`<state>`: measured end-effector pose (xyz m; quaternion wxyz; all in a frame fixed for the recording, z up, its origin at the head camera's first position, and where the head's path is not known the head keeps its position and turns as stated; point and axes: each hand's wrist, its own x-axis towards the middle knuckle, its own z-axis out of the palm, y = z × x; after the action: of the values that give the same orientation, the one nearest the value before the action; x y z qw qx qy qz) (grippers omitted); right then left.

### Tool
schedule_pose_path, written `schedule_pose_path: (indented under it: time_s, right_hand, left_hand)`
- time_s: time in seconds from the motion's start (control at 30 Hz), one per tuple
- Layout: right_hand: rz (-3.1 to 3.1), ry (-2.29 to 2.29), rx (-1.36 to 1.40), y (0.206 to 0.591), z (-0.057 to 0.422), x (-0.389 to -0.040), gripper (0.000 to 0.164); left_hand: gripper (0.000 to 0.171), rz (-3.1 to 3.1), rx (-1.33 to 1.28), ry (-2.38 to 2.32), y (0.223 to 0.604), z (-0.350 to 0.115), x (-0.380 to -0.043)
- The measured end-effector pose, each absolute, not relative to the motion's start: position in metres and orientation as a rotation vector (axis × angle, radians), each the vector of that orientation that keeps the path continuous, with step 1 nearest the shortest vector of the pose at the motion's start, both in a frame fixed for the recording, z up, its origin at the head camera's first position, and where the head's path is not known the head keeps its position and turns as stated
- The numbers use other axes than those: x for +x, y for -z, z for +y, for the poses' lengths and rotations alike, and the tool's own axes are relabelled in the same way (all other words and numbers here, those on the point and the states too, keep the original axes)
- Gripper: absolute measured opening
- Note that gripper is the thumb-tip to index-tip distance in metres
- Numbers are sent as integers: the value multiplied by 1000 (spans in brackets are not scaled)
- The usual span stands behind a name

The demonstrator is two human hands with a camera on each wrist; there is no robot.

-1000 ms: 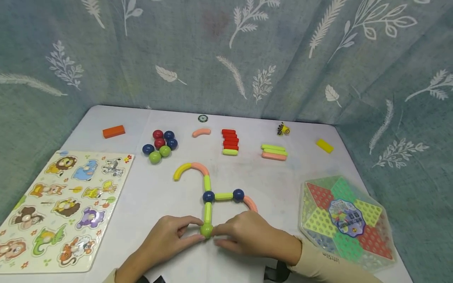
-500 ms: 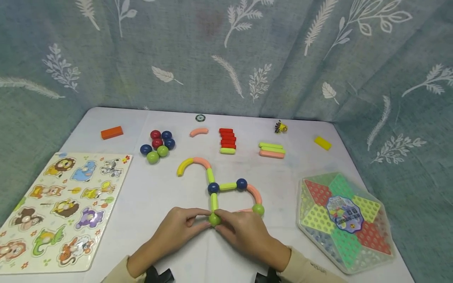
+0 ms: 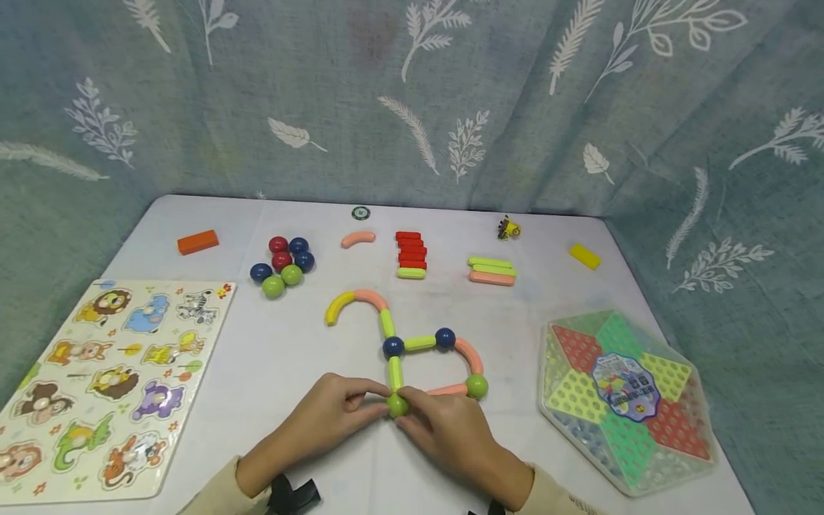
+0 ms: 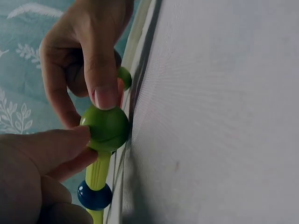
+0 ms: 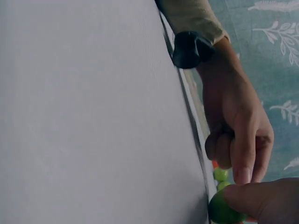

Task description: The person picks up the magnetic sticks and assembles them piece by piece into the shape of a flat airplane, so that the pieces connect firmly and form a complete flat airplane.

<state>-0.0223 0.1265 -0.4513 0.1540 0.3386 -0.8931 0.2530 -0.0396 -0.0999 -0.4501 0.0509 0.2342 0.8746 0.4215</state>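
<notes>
Green and glossy, a toy ball (image 3: 397, 405) sits pinched between a person's two hands near the front edge of a white table (image 3: 270, 357), seen from the head camera. The left hand (image 3: 331, 418) closes its thumb and forefinger on the ball from one side while the right hand (image 3: 444, 429) pinches it from the other. A lime stick (image 3: 395, 373) rises from the ball to a dark blue ball (image 3: 393, 347); a second lime stick (image 3: 420, 343) links that to another blue ball (image 3: 445, 337), and pink curved pieces (image 3: 468, 354) run round to a second green ball (image 3: 477, 386), closing a loop. A yellow and pink arch (image 3: 352, 302) tops the figure. Farther back lie a cluster of spare balls (image 3: 282, 263), a stack of red sticks (image 3: 410, 252), an orange block (image 3: 197, 242) and a yellow block (image 3: 584, 255). An animal puzzle board (image 3: 109, 372) lies at left, a hexagonal checkers box (image 3: 627, 397) at right.

In the left wrist view, the green ball (image 4: 105, 128) rests against the table edge, a fingertip of the right hand (image 4: 84, 56) pressing it from above and the left hand's thumb (image 4: 44, 149) touching it from below; the lime stick (image 4: 98, 171) and blue ball (image 4: 95, 197) hang beneath.

In the right wrist view, the left hand (image 5: 236, 126), fingers curled, meets the green ball (image 5: 223, 209) at the frame's lower edge, where the right hand's fingertip (image 5: 254, 196) covers part of it.
</notes>
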Motion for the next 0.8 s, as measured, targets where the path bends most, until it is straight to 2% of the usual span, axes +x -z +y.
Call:
schedule_pose_path:
  time_s: [0.13, 0.37, 0.8]
  right_hand:
    - [-2545, -748, 942, 453, 128, -18, 33]
    - [-2562, -792, 922, 452, 128, -16, 33]
    - [-2541, -687, 907, 453, 135, -14, 31]
  left_hand:
    - [12, 2673, 664, -1236, 448, -98, -44]
    - [26, 2787, 385, -1290, 444, -97, -61]
    - [28, 2710, 427, -1316, 450, -78, -81]
